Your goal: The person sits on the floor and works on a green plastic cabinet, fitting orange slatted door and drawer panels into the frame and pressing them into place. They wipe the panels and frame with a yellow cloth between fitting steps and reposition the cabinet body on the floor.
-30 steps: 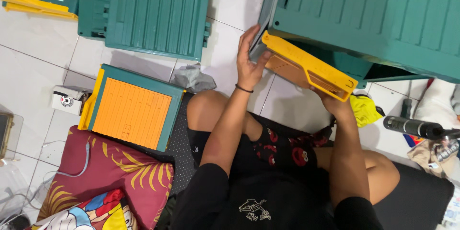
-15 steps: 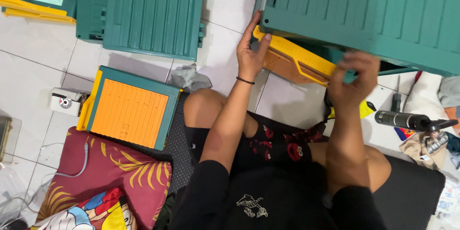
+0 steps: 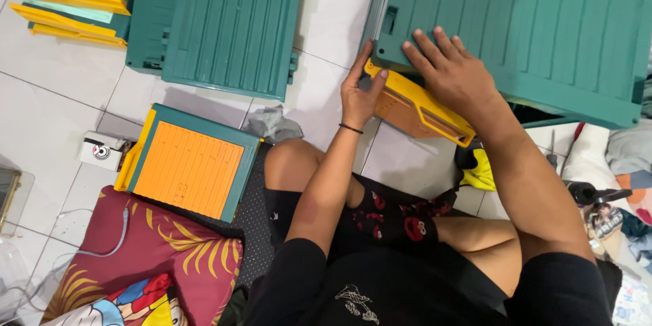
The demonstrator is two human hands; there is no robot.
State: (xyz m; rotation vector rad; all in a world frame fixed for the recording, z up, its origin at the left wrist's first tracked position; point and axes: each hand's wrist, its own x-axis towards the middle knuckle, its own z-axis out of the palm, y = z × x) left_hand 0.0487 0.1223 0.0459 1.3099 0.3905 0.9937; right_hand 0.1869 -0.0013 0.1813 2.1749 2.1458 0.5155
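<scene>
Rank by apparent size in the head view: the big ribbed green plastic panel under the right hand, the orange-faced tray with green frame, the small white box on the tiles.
1. Ribbed green plastic panel, largest.
2. Orange-faced tray.
3. Small white box, smallest.

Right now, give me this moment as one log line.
left hand: gripping yellow tray end | right hand: flat on green cabinet | tray: under cabinet edge

At 12 o'clock the left hand (image 3: pixel 360 95) grips the end of a yellow-and-orange drawer tray (image 3: pixel 415 106), while the right hand (image 3: pixel 454 71) presses flat on the large green plastic cabinet (image 3: pixel 543 20). At 9 o'clock, 1 orange-faced tray (image 3: pixel 187 163) lies on the white tiled floor (image 3: pixel 54 105).
</scene>
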